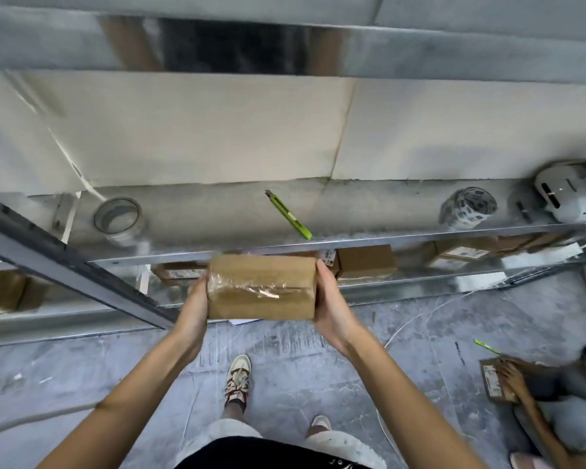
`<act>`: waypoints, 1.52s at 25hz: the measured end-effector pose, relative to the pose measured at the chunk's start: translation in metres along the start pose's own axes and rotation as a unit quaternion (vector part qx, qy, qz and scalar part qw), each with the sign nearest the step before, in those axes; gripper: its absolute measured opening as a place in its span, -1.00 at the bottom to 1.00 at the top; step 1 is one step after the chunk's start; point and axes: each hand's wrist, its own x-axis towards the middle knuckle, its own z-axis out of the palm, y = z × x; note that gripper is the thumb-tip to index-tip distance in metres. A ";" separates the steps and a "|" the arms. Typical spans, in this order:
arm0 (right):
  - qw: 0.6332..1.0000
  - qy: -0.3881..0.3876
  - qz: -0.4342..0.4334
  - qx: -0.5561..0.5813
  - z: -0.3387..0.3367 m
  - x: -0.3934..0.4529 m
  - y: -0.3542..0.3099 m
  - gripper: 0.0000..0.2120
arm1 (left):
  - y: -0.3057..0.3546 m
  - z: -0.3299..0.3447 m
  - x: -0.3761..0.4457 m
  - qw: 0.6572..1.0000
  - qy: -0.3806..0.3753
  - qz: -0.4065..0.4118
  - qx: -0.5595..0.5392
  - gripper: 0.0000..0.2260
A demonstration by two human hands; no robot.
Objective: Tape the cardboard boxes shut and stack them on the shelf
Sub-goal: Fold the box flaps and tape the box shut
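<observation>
1. Head view: the person holds a cardboard box (262, 286) in the air with both hands, in front of the edge of a metal shelf (386, 236).
2. The left hand (193, 308) presses on the left end of the box and the right hand (332, 308) presses on the right end. The fingers go around the far side, so I cannot tell how much they are curled; the box is clamped between the two palms.
3. Clear tape crosses the top of the box, wrinkled and shiny.
4. On the shelf surface behind the box lie a green utility knife (289, 214), a roll of clear tape (118, 216) at the left, and a printed tape roll (469, 206) at the right, beside a white device (569, 194).
5. On the lower level of the shelf stand more brown boxes (366, 260), some with labels.
6. At the lower right, another person's hand (513, 374) rests on a labelled box (496, 382) on the floor, near a second green knife (486, 346).
</observation>
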 end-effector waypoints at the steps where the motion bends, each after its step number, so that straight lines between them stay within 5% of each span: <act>1: 1.000 -0.008 0.010 -0.010 -0.018 -0.015 0.010 -0.44 | -0.015 0.010 -0.011 1.000 -0.013 0.005 0.013 -0.70; 4: 0.999 0.003 0.041 -0.013 -0.083 -0.049 0.042 -0.34 | -0.066 0.049 -0.048 0.999 -0.021 -0.008 0.026 -0.68; 12: 0.991 0.104 0.083 -0.032 -0.186 -0.064 0.068 -0.59 | -0.140 0.166 -0.078 0.990 -0.036 -0.122 -0.062 -0.65; 18: 0.983 0.178 0.021 -0.044 -0.261 0.038 0.076 -0.65 | -0.163 0.241 0.032 0.998 0.000 -0.069 0.004 -0.63; 22: 0.986 0.157 -0.047 -0.021 -0.305 0.131 0.080 -0.45 | -0.177 0.267 0.115 0.996 -0.020 -0.023 -0.081 -0.65; 26: 0.984 0.172 -0.026 -0.023 -0.326 0.198 0.075 -0.34 | -0.196 0.284 0.184 0.995 -0.014 -0.021 -0.097 -0.64; 32: 0.989 0.145 -0.033 0.019 -0.339 0.272 0.040 -0.63 | -0.167 0.320 0.235 0.997 0.019 0.001 -0.079 -0.60; 35: 0.987 0.162 0.013 0.010 -0.345 0.297 0.040 -0.52 | -0.166 0.328 0.247 0.999 0.037 0.010 -0.034 -0.59; 38: 0.985 0.167 0.029 0.010 -0.347 0.313 0.044 -0.83 | -0.167 0.326 0.259 0.997 0.072 0.027 -0.003 -0.59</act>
